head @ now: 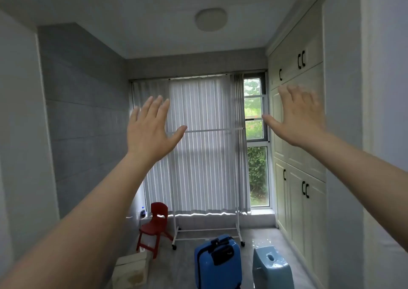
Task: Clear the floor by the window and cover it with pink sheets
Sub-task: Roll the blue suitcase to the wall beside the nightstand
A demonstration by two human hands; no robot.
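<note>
The grey floor [181, 264] carries several things below the curtained window. A white wheeled clothes rack [207, 233] stands along the far edge of the floor, close to the window ledge. A red plastic chair [154, 227] stands near the far left corner, just beside the rack's left post. Nearer, a blue suitcase [217, 262] stands upright about mid-floor, with a light blue stool [272, 266] just to its right. A pale box [131, 268] sits by the left wall.

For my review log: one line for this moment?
left hand open, raised | right hand open, raised | floor uncleared: suitcase, stool, chair
</note>
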